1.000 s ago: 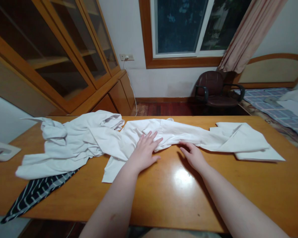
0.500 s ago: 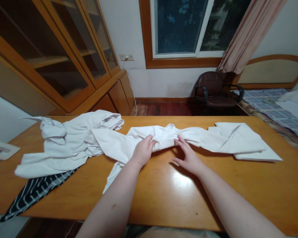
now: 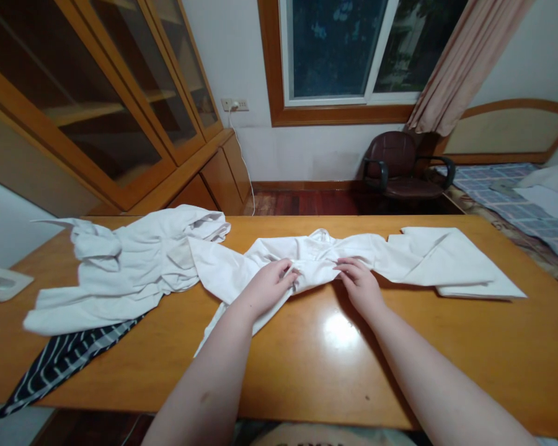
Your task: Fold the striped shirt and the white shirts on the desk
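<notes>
A crumpled white garment (image 3: pixel 316 251) lies across the middle of the wooden table (image 3: pixel 307 365); its exact kind is not clear. My left hand (image 3: pixel 270 286) is closed on the near edge of its fabric, thumb and fingers pinching a fold. To the right, my right hand (image 3: pixel 360 286) grips the same edge, thumb under and fingers over the cloth. A gathered ridge runs between the two hands. One end of the garment hangs toward me under my left forearm. Its right end reaches a flat, folded white cloth (image 3: pixel 488 272).
A heap of white clothes (image 3: pixel 134 272) sits on the left, with a black striped cloth (image 3: pixel 69 359) under it overhanging the near edge. A white object with an oval recess (image 3: pixel 2 282) is at far left. Beyond the table stand a glass-door cabinet (image 3: pixel 167 155) and an office chair (image 3: pixel 395 164).
My right hand has closed from spread fingers onto the garment's edge. My left hand has shifted slightly right, and the fabric near it is pulled toward me.
</notes>
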{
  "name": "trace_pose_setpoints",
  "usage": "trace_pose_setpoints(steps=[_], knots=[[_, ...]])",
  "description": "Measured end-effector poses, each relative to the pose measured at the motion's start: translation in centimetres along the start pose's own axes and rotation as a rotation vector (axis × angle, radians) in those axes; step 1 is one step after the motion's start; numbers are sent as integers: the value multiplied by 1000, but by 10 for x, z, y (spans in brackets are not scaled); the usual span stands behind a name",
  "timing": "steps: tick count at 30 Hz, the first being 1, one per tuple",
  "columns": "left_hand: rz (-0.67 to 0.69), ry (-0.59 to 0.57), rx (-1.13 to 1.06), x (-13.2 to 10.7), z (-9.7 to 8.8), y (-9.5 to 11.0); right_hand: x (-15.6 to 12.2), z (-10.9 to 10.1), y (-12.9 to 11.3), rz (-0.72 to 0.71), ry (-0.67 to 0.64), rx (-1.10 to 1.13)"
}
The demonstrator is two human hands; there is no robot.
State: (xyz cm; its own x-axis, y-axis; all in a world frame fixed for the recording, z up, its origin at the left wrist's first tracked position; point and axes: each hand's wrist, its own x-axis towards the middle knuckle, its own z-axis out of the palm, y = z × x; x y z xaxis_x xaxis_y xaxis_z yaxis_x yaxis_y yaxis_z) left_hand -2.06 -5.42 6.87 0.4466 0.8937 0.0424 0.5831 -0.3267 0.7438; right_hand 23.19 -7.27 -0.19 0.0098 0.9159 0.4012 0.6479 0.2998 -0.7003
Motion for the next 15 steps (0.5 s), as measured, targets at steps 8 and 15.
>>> trace_pose_setpoints(steps=[8,15], knots=[[-81,210,316,9,-2,-20,-1,-15,-8,14,219,-17],[-190,458,89,10,3,-30,-1,-24,-8,310,88,-21]])
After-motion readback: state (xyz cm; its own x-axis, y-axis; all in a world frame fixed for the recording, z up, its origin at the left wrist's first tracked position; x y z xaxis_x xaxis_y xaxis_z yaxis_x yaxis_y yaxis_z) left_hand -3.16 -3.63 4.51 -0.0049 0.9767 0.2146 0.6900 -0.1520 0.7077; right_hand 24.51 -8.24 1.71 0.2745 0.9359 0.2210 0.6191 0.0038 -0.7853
